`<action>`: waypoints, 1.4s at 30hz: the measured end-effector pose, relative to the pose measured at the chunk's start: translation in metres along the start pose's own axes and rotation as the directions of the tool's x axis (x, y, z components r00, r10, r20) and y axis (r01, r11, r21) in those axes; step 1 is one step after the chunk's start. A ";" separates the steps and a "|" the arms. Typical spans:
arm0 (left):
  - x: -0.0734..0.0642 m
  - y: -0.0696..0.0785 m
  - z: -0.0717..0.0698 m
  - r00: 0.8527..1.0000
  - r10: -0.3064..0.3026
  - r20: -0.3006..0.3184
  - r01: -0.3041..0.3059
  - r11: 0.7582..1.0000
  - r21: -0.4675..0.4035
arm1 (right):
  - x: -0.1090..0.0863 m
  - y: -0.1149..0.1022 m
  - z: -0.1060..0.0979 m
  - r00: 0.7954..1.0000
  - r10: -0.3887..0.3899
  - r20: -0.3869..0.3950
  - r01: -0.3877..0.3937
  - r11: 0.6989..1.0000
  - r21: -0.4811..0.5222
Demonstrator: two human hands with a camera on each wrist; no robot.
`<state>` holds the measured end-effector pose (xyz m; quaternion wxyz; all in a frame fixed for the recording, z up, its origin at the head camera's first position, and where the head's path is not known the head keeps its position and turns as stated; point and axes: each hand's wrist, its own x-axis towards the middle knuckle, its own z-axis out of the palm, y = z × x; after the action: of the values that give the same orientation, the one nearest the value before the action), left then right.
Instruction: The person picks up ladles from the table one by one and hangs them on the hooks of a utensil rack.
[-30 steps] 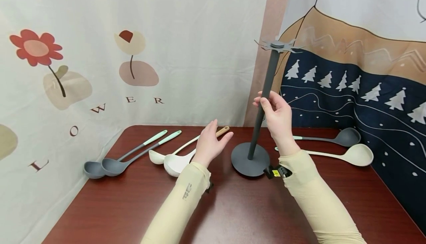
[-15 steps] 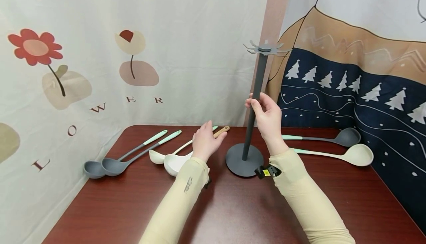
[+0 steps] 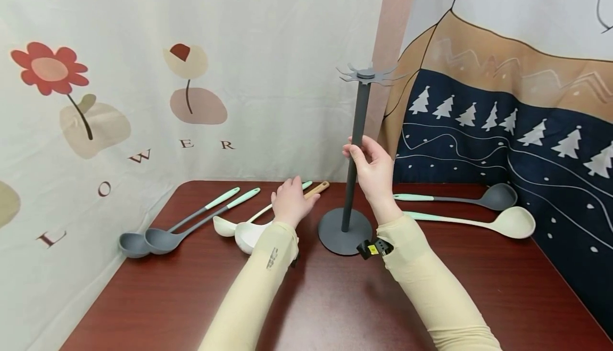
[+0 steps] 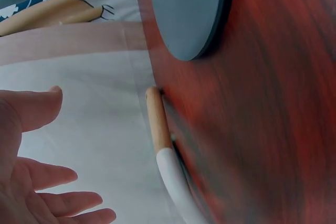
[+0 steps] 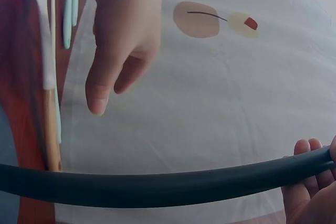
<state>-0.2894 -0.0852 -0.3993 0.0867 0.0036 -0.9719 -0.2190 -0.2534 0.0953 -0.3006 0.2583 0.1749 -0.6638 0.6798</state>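
Now farther left, grey stand [image 3: 361, 113] in right fingers [image 3: 371, 146], left fingers [image 4: 68, 203] wide near ladle [image 3: 248, 237]

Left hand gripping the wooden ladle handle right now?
No, the left wrist view shows the left hand with fingers apart and a visible gap between them and the wooden handle.

Home or studio (hard to tell): printed cloths [image 3: 282, 85] hang behind a wood-grained table [image 3: 335, 303].
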 end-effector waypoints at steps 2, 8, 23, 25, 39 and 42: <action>0.003 -0.001 0.000 1.000 -0.014 0.003 0.014 1.000 0.008 | -0.003 -0.007 0.004 1.000 0.006 0.002 -0.006 1.000 -0.014; 0.008 -0.002 0.001 0.999 -0.047 0.025 0.046 0.998 0.038 | -0.006 -0.010 0.010 1.000 0.019 0.002 -0.019 0.999 -0.031; 0.009 -0.007 -0.001 0.980 -0.125 0.153 0.107 0.987 0.123 | -0.008 -0.016 0.006 0.998 0.012 0.067 -0.003 0.992 -0.128; 0.009 -0.009 0.001 0.979 -0.132 0.157 0.111 0.985 0.133 | -0.008 -0.017 0.006 0.997 0.018 0.080 -0.006 0.990 -0.143; 0.010 -0.021 0.018 0.980 -0.148 0.134 0.116 0.969 0.219 | -0.008 -0.016 0.004 0.994 0.013 0.106 0.002 0.990 -0.142; 0.012 -0.023 0.021 0.985 -0.129 0.116 0.099 0.966 0.238 | -0.008 -0.016 0.004 0.994 0.010 0.106 0.005 0.991 -0.137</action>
<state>-0.3051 -0.0975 -0.4254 0.0091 0.0553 -0.9925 -0.1086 -0.2380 0.0900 -0.2917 0.2332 0.1921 -0.7218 0.6227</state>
